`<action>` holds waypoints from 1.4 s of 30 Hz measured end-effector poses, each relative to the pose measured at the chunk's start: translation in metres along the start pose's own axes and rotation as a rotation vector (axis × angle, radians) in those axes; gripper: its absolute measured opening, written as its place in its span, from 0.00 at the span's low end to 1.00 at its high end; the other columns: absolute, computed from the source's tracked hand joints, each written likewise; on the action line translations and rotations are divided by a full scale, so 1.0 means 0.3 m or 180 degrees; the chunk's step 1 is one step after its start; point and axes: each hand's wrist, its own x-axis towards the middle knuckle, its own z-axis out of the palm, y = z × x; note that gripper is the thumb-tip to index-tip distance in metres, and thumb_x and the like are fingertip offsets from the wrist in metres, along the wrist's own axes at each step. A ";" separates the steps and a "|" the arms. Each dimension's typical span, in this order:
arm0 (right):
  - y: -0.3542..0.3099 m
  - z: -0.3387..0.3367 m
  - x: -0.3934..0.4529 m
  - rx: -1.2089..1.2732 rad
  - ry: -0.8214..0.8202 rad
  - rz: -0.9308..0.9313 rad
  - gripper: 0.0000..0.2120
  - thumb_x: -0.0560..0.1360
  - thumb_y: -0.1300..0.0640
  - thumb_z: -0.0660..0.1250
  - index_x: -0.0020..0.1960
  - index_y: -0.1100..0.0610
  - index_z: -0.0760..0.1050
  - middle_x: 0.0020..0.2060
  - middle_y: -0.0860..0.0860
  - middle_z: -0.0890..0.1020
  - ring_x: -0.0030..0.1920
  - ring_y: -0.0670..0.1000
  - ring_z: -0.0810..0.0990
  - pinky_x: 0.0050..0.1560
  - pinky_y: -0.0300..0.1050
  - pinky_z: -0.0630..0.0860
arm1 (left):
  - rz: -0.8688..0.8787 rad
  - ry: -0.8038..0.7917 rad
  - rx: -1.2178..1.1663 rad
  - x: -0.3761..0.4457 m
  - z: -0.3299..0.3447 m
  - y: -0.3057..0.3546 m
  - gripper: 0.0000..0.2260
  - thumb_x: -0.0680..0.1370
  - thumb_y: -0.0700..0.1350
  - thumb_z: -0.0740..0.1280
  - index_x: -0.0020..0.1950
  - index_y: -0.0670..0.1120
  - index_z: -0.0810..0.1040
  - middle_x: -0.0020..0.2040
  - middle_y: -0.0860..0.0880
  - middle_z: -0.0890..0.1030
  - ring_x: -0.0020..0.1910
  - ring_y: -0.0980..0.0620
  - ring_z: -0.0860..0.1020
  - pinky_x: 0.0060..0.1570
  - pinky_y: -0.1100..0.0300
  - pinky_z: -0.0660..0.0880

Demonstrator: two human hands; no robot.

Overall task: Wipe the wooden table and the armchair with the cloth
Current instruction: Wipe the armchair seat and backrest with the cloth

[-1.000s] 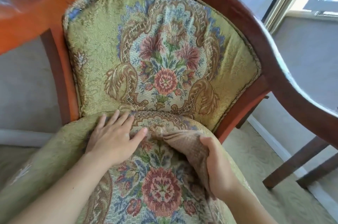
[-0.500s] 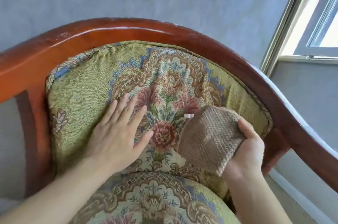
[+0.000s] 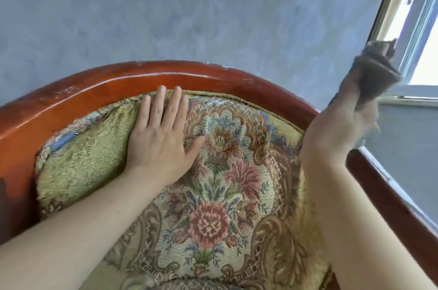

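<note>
Left hand (image 3: 161, 138) lies flat on the upper part of the armchair (image 3: 227, 185) back cushion, fingers straight and slightly spread, fingertips (image 3: 161, 90) near the curved wooden top rail (image 3: 118, 83). Right hand (image 3: 336, 133) is raised off the chair at its right side, blurred; it grips the brown cloth (image 3: 372, 69), though I cannot tell how the fingers lie. The cloth is held in the air above the right armrest (image 3: 391, 195), in front of the window frame (image 3: 412, 29). Grey wall (image 3: 189, 10) behind.
</note>
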 end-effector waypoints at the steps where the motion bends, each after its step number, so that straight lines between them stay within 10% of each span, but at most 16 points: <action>1: 0.027 0.008 -0.015 -0.0313 -0.0179 -0.0019 0.18 0.78 0.43 0.58 0.61 0.50 0.78 0.52 0.52 0.82 0.53 0.46 0.76 0.62 0.43 0.72 | 0.0036 -0.0040 0.0053 0.006 0.000 -0.012 0.41 0.77 0.70 0.31 0.81 0.43 0.35 0.82 0.43 0.37 0.81 0.41 0.36 0.79 0.42 0.39; 5: 0.177 -0.001 -0.118 -0.1557 -0.1271 0.0201 0.25 0.81 0.43 0.52 0.75 0.49 0.66 0.69 0.51 0.72 0.69 0.53 0.68 0.74 0.61 0.60 | 0.0187 -0.0088 0.0109 0.001 0.010 -0.028 0.42 0.77 0.71 0.31 0.81 0.42 0.34 0.82 0.41 0.38 0.81 0.42 0.38 0.80 0.44 0.41; 12: 0.260 -0.029 -0.151 -0.2915 -0.1826 -0.0519 0.29 0.83 0.43 0.45 0.79 0.56 0.57 0.78 0.54 0.60 0.78 0.48 0.51 0.75 0.38 0.38 | 0.0295 -0.0151 0.0073 -0.002 0.032 -0.031 0.42 0.79 0.70 0.40 0.82 0.41 0.42 0.83 0.39 0.45 0.82 0.41 0.43 0.81 0.44 0.46; 18: 0.248 0.023 -0.189 -0.3388 -0.1928 -0.0468 0.29 0.83 0.46 0.43 0.78 0.60 0.60 0.78 0.58 0.61 0.79 0.54 0.54 0.78 0.48 0.42 | 0.0314 -0.0208 0.0062 -0.005 0.033 -0.034 0.42 0.80 0.71 0.41 0.82 0.41 0.44 0.83 0.40 0.47 0.82 0.41 0.45 0.80 0.44 0.50; 37: 0.189 0.244 -0.342 -0.1647 -0.2880 -0.0672 0.18 0.83 0.52 0.53 0.65 0.54 0.75 0.70 0.54 0.74 0.71 0.46 0.57 0.66 0.21 0.41 | 0.0220 -0.0270 0.0056 -0.016 0.022 -0.020 0.44 0.76 0.69 0.43 0.81 0.41 0.36 0.83 0.42 0.42 0.82 0.42 0.39 0.79 0.47 0.36; 42: 0.228 0.183 -0.302 -0.2256 -0.3517 -0.1481 0.23 0.83 0.51 0.53 0.75 0.58 0.66 0.76 0.54 0.66 0.78 0.51 0.59 0.78 0.43 0.49 | 0.0299 -0.0392 0.0100 -0.012 0.019 -0.024 0.43 0.76 0.68 0.43 0.82 0.40 0.46 0.83 0.40 0.50 0.82 0.40 0.45 0.80 0.46 0.43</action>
